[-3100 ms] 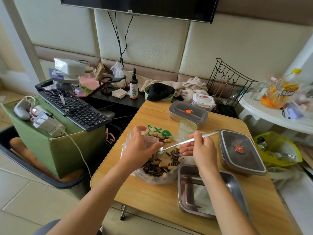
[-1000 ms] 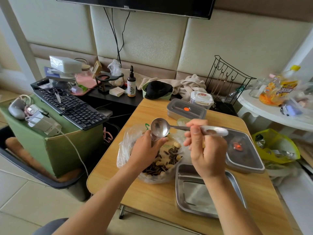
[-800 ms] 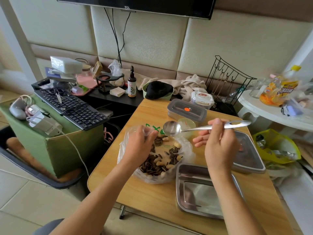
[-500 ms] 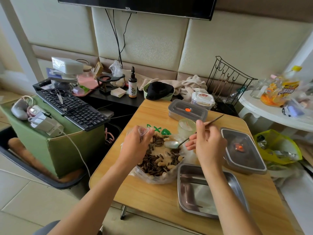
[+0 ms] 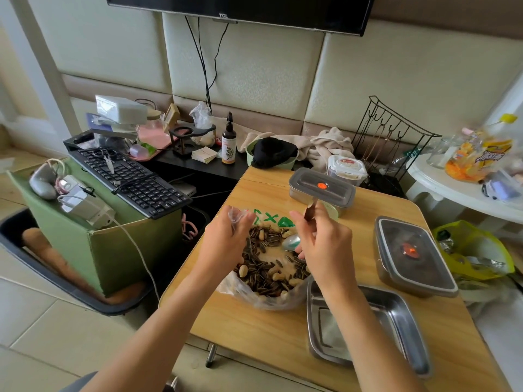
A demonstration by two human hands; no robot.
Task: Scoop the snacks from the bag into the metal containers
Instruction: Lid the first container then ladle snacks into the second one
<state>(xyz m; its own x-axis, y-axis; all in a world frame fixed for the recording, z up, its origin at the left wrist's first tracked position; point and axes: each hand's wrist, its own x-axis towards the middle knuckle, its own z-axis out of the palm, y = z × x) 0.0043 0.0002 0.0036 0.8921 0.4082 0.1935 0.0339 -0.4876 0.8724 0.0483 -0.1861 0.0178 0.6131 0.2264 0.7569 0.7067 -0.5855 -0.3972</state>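
My left hand [image 5: 226, 241] pinches the bag [image 5: 249, 297] rim on the table [image 5: 254, 335], right hand [image 5: 325, 244] grips the spoon [image 5: 291, 242], bowl inside over the snacks [image 5: 266, 275], open metal container [image 5: 396, 321] just beside.

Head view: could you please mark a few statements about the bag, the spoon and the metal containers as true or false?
1. The right hand holds a spoon with its bowl down among the snacks in the bag. True.
2. The open metal container already holds some snacks. False: it looks empty.
3. The left hand grips the bag's rim. True.
4. The far metal container has its lid off. False: its lid is on.
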